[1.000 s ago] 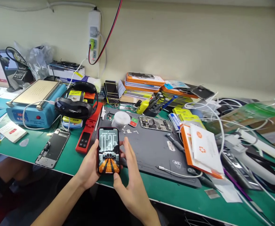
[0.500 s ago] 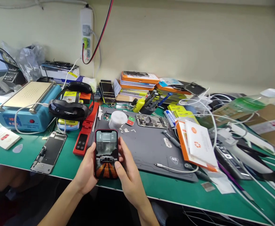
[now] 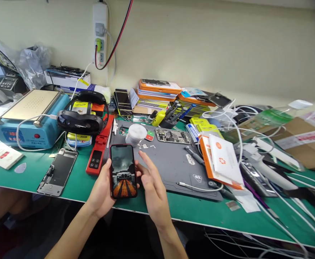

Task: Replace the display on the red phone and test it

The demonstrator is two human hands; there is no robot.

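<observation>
A smartphone (image 3: 123,172) in a dark red case stands tilted toward me, its lit screen showing a white car on an orange striped road. My left hand (image 3: 102,189) is wrapped round its left edge and back, with the thumb along the side. To the right of the phone is my right hand (image 3: 154,190), its fingers apart and the thumb off the screen. Directly behind the phone, a round white tub (image 3: 136,134) stands on the grey work mat (image 3: 168,165). An opened phone body (image 3: 172,136) lies farther back on that mat.
At left are a blue heating machine (image 3: 22,133), a black headset (image 3: 82,122), a red clamp tool (image 3: 100,151) and a detached phone screen (image 3: 58,172). Orange-and-white boxes (image 3: 222,162), white cables and a cardboard box (image 3: 305,140) crowd the right. Pens (image 3: 173,114) stand at the back.
My right hand has drawn away from the phone to the right, with its thumb lifted off the screen. The panel near the top of the screen is gone. My view has shifted slightly.
</observation>
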